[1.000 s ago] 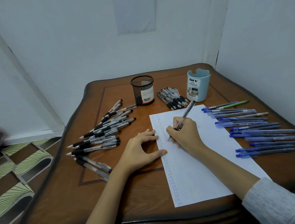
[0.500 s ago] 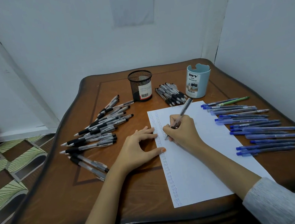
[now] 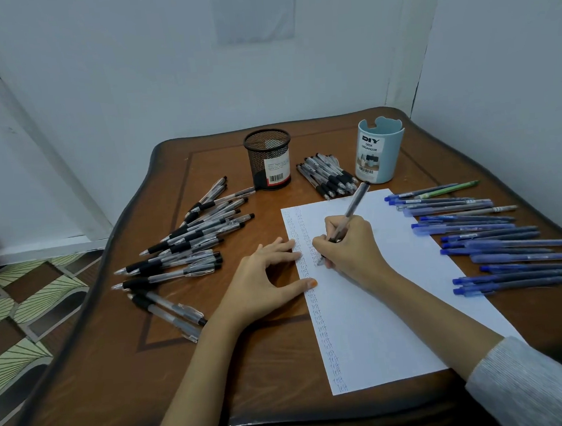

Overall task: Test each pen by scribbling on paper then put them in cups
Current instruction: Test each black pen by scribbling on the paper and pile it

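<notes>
Here pen pinched in right hand, tip set on paper for scribble; sheet steadied by left hand, fingers spread flat

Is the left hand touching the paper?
Touching. The head view shows the left hand with its thumb tip on the left edge of the paper.

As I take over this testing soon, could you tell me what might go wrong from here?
The left hand presses only the paper's left edge, so it may swivel under the pen. The right hand rests beside the marks and might smear them. The blue pens lie near the table's right edge and could roll off.
</notes>
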